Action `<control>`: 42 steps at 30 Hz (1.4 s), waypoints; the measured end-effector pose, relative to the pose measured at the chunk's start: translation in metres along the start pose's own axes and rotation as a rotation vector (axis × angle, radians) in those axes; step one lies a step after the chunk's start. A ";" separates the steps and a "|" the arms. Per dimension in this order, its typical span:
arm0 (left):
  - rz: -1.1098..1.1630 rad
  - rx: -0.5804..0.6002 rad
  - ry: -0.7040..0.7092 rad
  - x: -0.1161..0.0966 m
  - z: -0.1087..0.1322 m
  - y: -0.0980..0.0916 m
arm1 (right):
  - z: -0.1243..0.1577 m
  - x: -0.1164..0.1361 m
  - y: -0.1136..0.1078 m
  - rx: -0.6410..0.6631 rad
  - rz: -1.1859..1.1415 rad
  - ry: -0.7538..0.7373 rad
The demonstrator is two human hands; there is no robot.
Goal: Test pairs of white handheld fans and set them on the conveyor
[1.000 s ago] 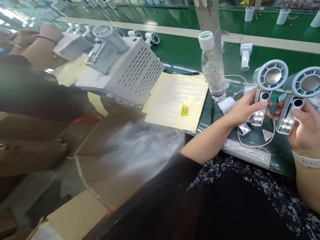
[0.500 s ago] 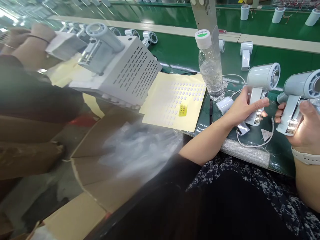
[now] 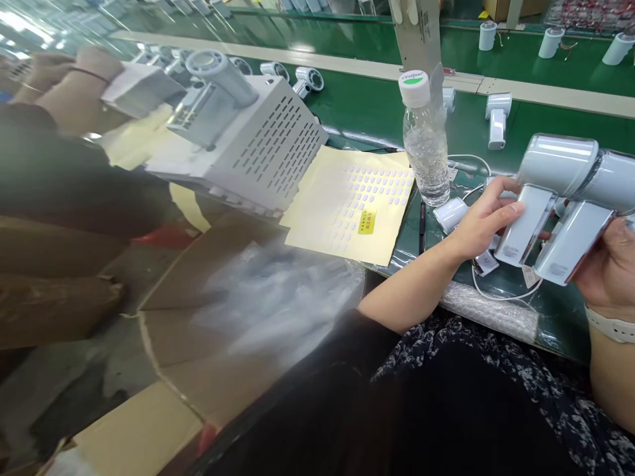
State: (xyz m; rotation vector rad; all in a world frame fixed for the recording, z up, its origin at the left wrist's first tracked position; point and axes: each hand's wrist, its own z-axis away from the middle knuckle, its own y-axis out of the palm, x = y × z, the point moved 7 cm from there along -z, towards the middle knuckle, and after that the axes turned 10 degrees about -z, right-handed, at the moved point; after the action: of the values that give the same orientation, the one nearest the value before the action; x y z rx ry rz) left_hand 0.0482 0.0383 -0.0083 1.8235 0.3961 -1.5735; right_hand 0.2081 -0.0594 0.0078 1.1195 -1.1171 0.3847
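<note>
Two pale blue handheld fans are raised side by side over the bench, their round heads touching or nearly so. My left hand (image 3: 483, 225) grips the nearer-left handheld fan (image 3: 527, 221) by its handle, thumb along the edge. The second handheld fan (image 3: 575, 244) is in my right hand (image 3: 608, 264), whose fingers are partly hidden behind it. Both handles slant down with their smooth, printed faces toward me. Below my left hand lie another pale blue fan part (image 3: 450, 213) and a white cable (image 3: 510, 297).
A water bottle (image 3: 425, 142), a black pen (image 3: 422, 228) and a yellow sticker sheet (image 3: 347, 231) lie left of my hands. Beyond stands a slotted white box (image 3: 282, 145) with a fan on it. A plastic-lined carton (image 3: 173, 330) is below. A co-worker's hands (image 3: 74, 86) are far left.
Both fans have been turned over: the open battery-side faces showed before, the smooth printed faces now. Their heads have come together. The view has shifted slightly.
</note>
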 end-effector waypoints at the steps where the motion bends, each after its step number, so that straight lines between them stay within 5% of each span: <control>1: -0.006 -0.011 0.001 -0.001 0.001 0.000 | 0.000 0.001 0.000 -0.012 -0.005 -0.018; 8: 0.127 -0.020 -0.018 -0.005 -0.002 0.001 | -0.005 -0.007 0.006 -0.030 -0.030 0.176; 12: 0.142 -0.025 -0.120 -0.003 -0.002 0.000 | -0.001 -0.012 0.011 0.078 -0.052 0.281; 16: 0.221 -0.165 -0.072 -0.003 -0.005 -0.011 | 0.001 -0.013 0.013 0.094 -0.081 0.260; 42: 0.003 -0.037 -0.009 0.001 -0.008 -0.016 | -0.008 0.004 0.002 -0.106 -0.063 -0.005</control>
State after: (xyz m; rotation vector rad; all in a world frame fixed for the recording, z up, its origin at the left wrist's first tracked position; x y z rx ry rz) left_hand 0.0443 0.0554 -0.0134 1.7879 0.4156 -1.5623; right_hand 0.2121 -0.0525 0.0122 1.0599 -1.0915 0.2708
